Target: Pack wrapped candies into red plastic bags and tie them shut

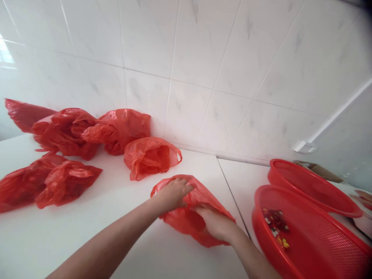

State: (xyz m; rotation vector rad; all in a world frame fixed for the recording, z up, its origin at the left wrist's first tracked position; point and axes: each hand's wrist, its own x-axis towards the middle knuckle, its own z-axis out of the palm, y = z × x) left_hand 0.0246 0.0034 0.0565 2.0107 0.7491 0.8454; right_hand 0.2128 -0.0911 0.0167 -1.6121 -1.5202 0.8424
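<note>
A thin red plastic bag (200,238) lies crumpled on the white table in front of me, its mouth partly spread. My left hand (174,192) rests over the bag's upper left edge near a handle, fingers stretched and slightly curved, with no object visible in it. From the right, my right hand (215,221) reaches across the bag's mouth. Its fingers look extended and point left against the film; their tips are partly hidden. Just beyond, another red bag (151,157) with a handle loop stands with its mouth gaping.
Filled-looking red bags (66,130) sit along the tiled wall, with more red bags (61,180) at the left. On the right stand a red perforated basket (314,232) holding small wrapped pieces (276,224), and a second red basket (314,184). Another person's hand (364,197) shows at the right edge.
</note>
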